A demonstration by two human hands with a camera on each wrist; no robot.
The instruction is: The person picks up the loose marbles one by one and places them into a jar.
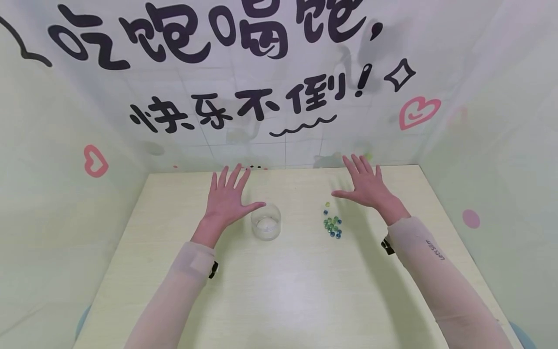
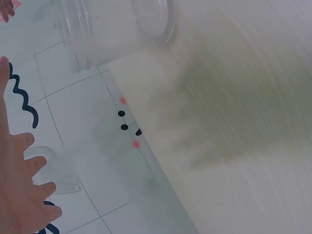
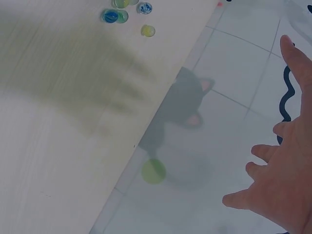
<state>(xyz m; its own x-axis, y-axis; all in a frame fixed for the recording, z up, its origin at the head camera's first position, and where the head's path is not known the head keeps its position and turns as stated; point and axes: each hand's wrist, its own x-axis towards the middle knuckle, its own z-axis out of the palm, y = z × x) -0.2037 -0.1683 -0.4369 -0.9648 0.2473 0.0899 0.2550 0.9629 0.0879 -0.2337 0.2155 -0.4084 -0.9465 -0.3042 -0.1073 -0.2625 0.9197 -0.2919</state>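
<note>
Fingers spread, my left hand hovers over the table left of a clear glass jar, its thumb overlapping the jar's rim in the head view. The jar stands upright, with a thick bottom and a ridged rim. My right hand, also spread and holding nothing, is raised beyond and to the right of a cluster of glass marbles. The marbles are green, blue and yellowish; a yellow marble lies a little apart from the others.
Both hands are above a pale wooden table, casting shadows on it. Behind the table hangs a printed curtain with black lettering, and more curtain closes in the sides. Both sleeves have a dark wrist device near the cuff.
</note>
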